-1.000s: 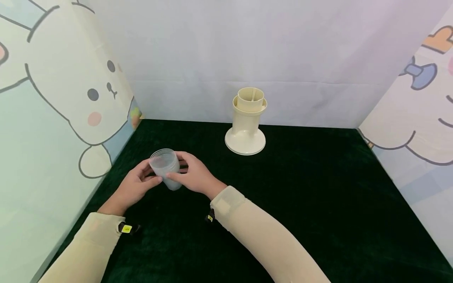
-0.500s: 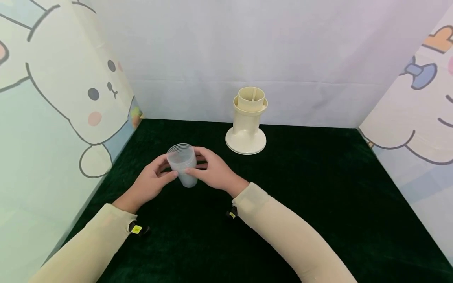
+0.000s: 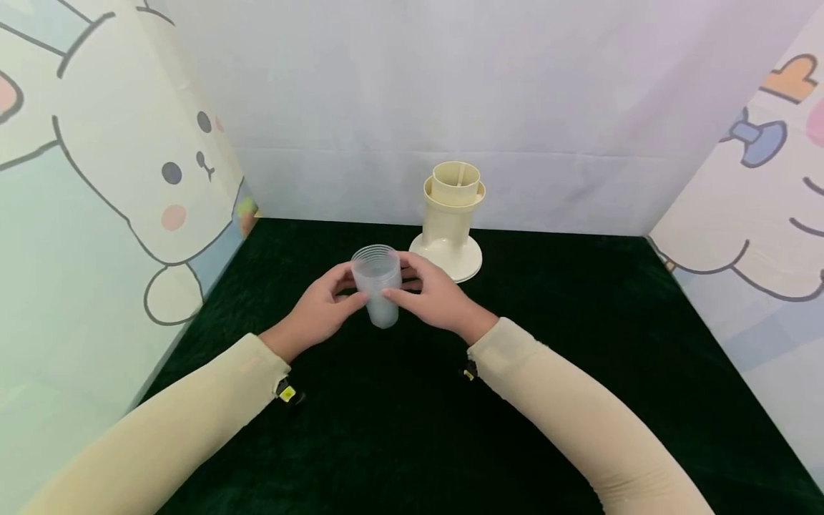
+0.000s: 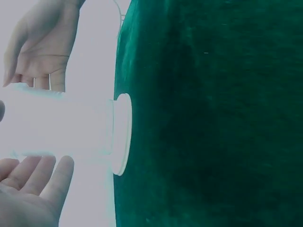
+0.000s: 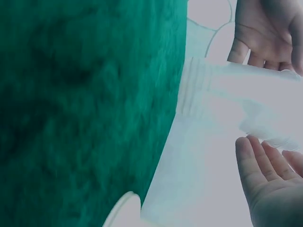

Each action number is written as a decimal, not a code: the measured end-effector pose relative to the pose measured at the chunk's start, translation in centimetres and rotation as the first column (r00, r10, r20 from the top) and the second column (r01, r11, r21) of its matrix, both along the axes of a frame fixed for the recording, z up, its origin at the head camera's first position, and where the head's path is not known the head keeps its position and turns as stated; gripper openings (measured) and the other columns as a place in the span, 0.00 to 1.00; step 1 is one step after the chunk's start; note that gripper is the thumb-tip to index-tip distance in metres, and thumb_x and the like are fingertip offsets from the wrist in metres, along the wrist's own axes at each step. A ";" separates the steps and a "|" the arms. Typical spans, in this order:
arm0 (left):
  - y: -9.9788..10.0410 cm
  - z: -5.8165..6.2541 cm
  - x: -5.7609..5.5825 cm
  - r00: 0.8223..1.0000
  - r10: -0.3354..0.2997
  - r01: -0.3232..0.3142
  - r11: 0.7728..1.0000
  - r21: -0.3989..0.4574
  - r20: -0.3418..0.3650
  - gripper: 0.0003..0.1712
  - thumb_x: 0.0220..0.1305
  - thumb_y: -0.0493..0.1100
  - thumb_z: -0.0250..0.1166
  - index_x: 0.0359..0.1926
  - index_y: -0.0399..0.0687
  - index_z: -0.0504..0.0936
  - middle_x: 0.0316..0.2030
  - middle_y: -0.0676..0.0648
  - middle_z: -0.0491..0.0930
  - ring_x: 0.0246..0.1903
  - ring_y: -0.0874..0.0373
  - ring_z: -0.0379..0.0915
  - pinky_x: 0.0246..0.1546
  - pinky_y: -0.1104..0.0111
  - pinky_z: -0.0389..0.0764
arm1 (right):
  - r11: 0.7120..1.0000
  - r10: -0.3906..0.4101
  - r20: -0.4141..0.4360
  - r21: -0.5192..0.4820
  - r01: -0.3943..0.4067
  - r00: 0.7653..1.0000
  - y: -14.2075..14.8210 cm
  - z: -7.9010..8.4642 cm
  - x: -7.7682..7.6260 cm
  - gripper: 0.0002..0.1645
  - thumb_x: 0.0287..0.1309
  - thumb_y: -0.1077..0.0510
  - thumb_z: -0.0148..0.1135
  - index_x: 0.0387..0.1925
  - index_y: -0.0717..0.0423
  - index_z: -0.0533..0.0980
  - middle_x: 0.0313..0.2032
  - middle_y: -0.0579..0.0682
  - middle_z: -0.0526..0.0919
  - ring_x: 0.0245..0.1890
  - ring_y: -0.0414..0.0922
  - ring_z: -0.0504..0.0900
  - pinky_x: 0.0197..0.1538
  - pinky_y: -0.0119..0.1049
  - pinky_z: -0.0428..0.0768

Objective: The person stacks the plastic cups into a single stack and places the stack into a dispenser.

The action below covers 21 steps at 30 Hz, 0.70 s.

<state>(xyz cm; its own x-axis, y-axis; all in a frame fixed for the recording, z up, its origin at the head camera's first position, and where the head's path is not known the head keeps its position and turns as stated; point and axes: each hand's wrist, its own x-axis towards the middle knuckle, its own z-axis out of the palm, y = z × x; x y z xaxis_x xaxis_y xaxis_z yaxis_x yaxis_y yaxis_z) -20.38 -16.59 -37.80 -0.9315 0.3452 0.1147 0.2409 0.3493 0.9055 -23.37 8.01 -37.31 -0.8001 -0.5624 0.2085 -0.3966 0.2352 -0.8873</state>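
A stack of clear plastic cups (image 3: 380, 290) is held between my two hands, mouths up and slightly tilted. My left hand (image 3: 320, 309) grips its left side, thumb at the front and fingers behind. From the right, my right hand (image 3: 439, 297) holds it the same way. Both wrist views show the pale stack (image 4: 52, 123) washed out, with hands on opposite sides. Just beyond, to the right, stands a cream cylindrical holder (image 3: 446, 225) with a smaller divided cup-like top and a round base, partly hidden by my right hand.
Dark green cloth (image 3: 412, 422) covers the table. A white curtain (image 3: 541, 107) hangs along the back edge. Side curtains with cartoon animals (image 3: 129, 164) border the table. A small black device with a yellow label (image 3: 287, 393) is strapped at my left cuff.
Both hands have carried the cup stack rightward and a little farther from me, closer to the cream holder. Their grip looks the same, and the holder stays in place.
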 end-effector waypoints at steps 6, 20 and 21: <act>2.5 1.1 -2.3 1.000 0.011 -0.012 1.000 -0.003 -0.026 0.34 0.76 0.49 0.62 0.76 0.48 0.61 0.69 0.47 0.69 0.66 0.51 0.68 0.67 0.51 0.69 | 0.997 -0.068 0.043 -0.021 0.069 0.997 1.6 1.3 -1.6 0.39 0.70 0.47 0.66 0.75 0.49 0.63 0.65 0.48 0.73 0.62 0.48 0.76 0.64 0.48 0.75; 7.2 6.7 -6.8 0.997 0.002 0.007 0.994 0.109 -0.083 0.33 0.80 0.52 0.56 0.78 0.51 0.59 0.71 0.51 0.67 0.66 0.59 0.67 0.67 0.59 0.69 | 0.966 -0.246 -0.004 -0.079 0.245 0.969 4.2 7.0 -4.6 0.41 0.68 0.43 0.67 0.76 0.48 0.62 0.68 0.49 0.72 0.64 0.46 0.75 0.64 0.46 0.74; 7.5 7.3 -7.1 0.997 -0.005 0.014 0.994 0.113 -0.082 0.33 0.80 0.52 0.55 0.78 0.51 0.58 0.71 0.52 0.67 0.67 0.59 0.66 0.67 0.60 0.69 | 0.963 -0.258 -0.005 -0.080 0.257 0.966 4.3 7.5 -4.8 0.41 0.68 0.43 0.66 0.76 0.47 0.62 0.67 0.48 0.71 0.63 0.46 0.75 0.64 0.46 0.74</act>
<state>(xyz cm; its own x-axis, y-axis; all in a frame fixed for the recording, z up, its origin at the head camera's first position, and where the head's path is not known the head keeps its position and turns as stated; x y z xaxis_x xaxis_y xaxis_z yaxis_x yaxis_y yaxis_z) -27.44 -9.13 -30.54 -0.9143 0.3344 0.2286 0.3180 0.2431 0.9164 -28.13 12.36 -29.85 -0.9123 -0.3191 0.2568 -0.3453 0.2619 -0.9012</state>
